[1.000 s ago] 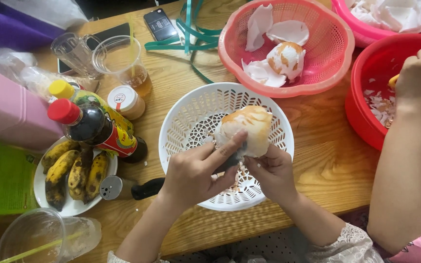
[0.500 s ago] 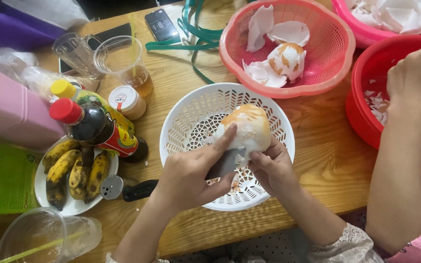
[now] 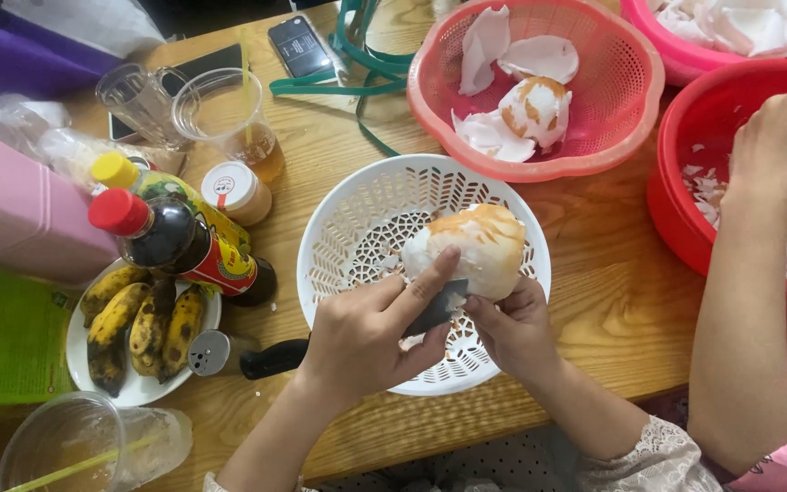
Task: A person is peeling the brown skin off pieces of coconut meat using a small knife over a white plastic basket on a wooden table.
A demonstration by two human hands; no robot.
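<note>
Head view: the person works over a white colander (image 3: 357, 219) near the counter's (image 3: 594, 273) near edge. The right hand (image 3: 516, 328) cups a peeled white coconut (image 3: 475, 251), part brown-skinned, from beneath, fingers closed round its lower side. The left hand (image 3: 366, 333) grips a knife (image 3: 439, 305), its thumb pressed on the coconut just above the blade; the blade lies flat against the coconut between the two hands.

The likeliest trouble, judging from this grip, is a slip: the coconut looks smooth and rounded, and the blade sits touching the right hand's fingertips, so a skid off the flesh could nick them or the left thumb. If the right hand loosens, the coconut would probably drop into the colander, which could tip toward the near edge since part of it sits close to that edge.

Toward the left edge a dark sauce bottle (image 3: 175, 246) stands upright beside a plate of bananas (image 3: 138, 328), with a black-handled tool (image 3: 270, 358) lying just beside the left wrist; a backward elbow move could knock these. At the far right corner another person's hand (image 3: 781, 137) reaches into a red bowl (image 3: 685, 210), near enough that the two could jostle. A pink basket (image 3: 612, 118) with shell pieces sits at the far edge
</note>
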